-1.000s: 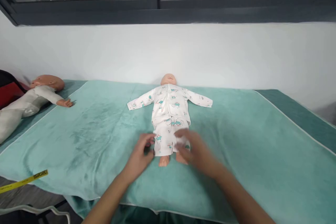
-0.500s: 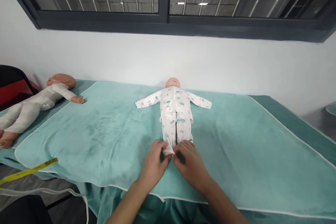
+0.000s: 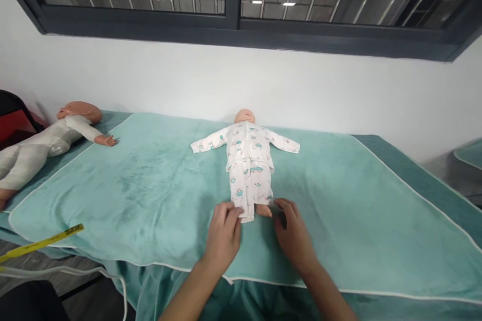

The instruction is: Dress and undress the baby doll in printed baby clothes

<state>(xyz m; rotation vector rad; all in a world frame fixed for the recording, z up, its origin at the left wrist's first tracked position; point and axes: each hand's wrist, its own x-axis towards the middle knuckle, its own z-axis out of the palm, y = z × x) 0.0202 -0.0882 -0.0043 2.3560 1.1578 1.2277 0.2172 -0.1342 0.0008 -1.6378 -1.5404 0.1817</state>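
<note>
on the blanket [image 3: 339, 241], trousers [image 3: 241, 190] are being steadied, perhaps, by left hand [image 3: 223, 235], fingers curled, grip unclear; right hand [image 3: 295, 235] parted, empty.

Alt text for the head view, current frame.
A doll in white patterned pajamas lies face up on a green blanket, left hand at one trouser hem, right hand beside the doll's one visible foot. Another doll, white-bodied, lies at far left.
</note>
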